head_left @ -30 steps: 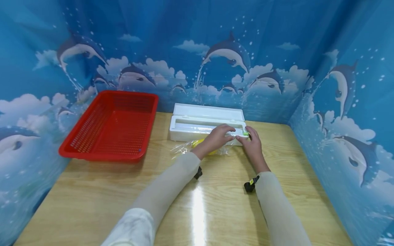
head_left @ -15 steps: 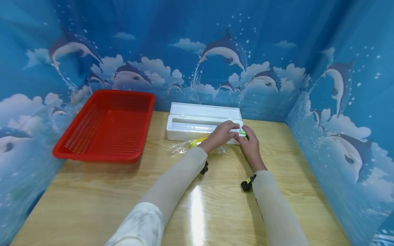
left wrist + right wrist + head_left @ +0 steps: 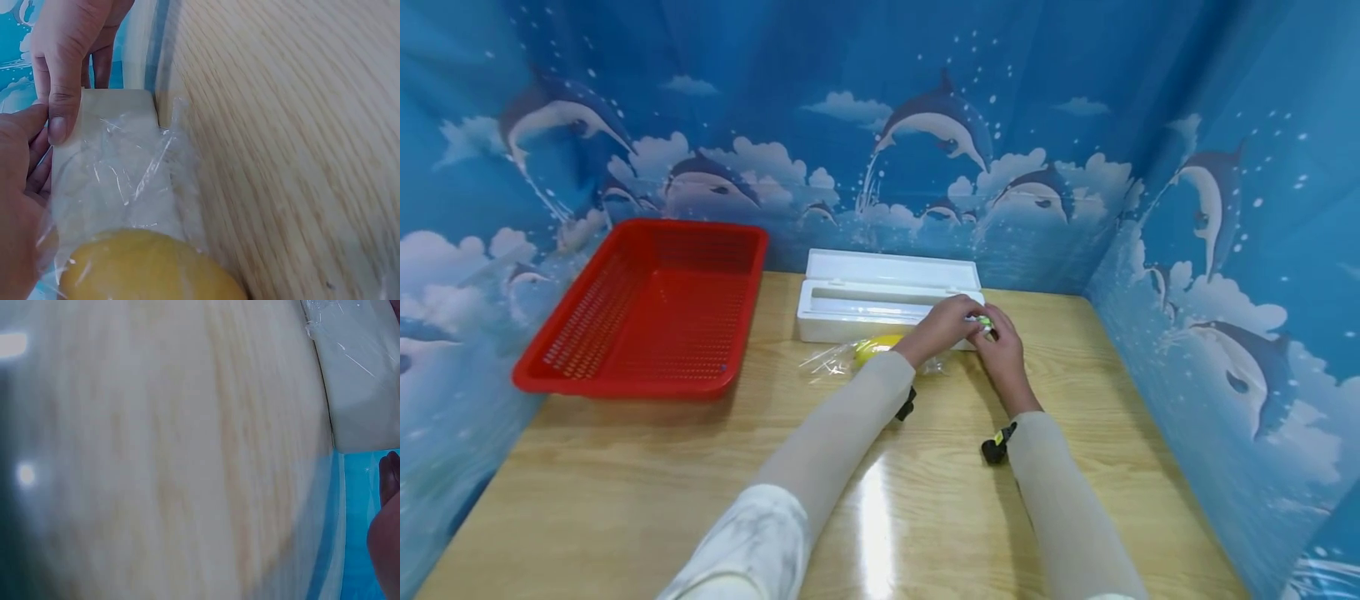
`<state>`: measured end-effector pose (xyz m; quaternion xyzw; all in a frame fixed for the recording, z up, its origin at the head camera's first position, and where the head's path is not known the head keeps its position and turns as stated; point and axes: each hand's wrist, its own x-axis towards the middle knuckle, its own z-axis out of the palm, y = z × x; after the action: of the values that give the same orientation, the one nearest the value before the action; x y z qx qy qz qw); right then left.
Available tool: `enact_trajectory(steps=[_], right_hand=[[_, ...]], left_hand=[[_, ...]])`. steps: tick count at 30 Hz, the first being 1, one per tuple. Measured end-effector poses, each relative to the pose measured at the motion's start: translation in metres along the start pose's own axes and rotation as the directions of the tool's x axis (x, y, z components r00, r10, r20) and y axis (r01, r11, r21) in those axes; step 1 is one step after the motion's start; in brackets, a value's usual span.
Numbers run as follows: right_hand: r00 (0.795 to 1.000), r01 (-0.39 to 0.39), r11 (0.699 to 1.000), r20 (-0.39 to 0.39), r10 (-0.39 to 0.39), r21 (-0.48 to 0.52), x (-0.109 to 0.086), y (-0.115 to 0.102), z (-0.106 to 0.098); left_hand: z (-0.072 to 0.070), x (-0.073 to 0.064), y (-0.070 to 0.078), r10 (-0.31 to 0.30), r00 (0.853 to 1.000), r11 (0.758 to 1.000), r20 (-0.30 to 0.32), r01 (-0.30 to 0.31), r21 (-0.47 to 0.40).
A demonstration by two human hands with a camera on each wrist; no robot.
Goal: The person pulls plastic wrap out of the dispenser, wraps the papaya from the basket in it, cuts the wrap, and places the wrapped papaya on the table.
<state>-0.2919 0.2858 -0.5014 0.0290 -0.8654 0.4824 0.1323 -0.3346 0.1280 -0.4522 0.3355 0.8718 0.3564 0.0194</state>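
A long white cling film box [image 3: 827, 330] stands at the back with its lid [image 3: 891, 267] up. Clear film [image 3: 829, 360] hangs over its front and covers a yellow, fruit-like rounded object [image 3: 150, 269]. At the box's right end shows a small green piece [image 3: 985, 322], between the two hands. My left hand [image 3: 946, 322] reaches across to this end, fingertips beside the green piece; whether they pinch anything is hidden. My right hand [image 3: 1003, 352] grips the same end, its thumb [image 3: 61, 119] on the box front and other fingers behind. The right wrist view catches only a bit of this hand.
To the left, a red plastic basket [image 3: 625, 388] sits on the wooden table [image 3: 760, 467]. A blue dolphin-print curtain [image 3: 820, 92] rises behind the box and along both sides. Black cameras [image 3: 994, 451] are strapped at the wrists.
My left hand has shifted rightward along the box, closer to the right hand. More of the green piece shows between them. The whole head view has drifted slightly.
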Motion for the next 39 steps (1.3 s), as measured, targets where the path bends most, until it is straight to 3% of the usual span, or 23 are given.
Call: enact_trajectory(steps=[6, 17, 27, 39], right_hand=[[1.0, -0.017, 1.0, -0.002, 0.017, 0.013, -0.003, -0.004, -0.001], [1.0, -0.024, 0.998, -0.013, 0.025, 0.062, -0.002, -0.004, 0.0], [0.999, -0.03, 0.999, -0.027, 0.031, 0.042, -0.002, -0.006, -0.001], [0.997, -0.054, 0.998, -0.045, 0.055, 0.023, -0.003, -0.005, -0.001]], left_hand=[[0.005, 0.006, 0.001, 0.012, 1.0, 0.999, -0.004, -0.012, 0.05], [0.005, 0.011, 0.001, -0.001, 1.0, 0.999, -0.019, 0.002, 0.047], [0.002, 0.007, 0.004, -0.017, 0.999, 1.0, -0.03, 0.018, 0.017], [-0.003, 0.001, 0.008, -0.055, 0.998, 0.995, -0.023, 0.057, 0.084]])
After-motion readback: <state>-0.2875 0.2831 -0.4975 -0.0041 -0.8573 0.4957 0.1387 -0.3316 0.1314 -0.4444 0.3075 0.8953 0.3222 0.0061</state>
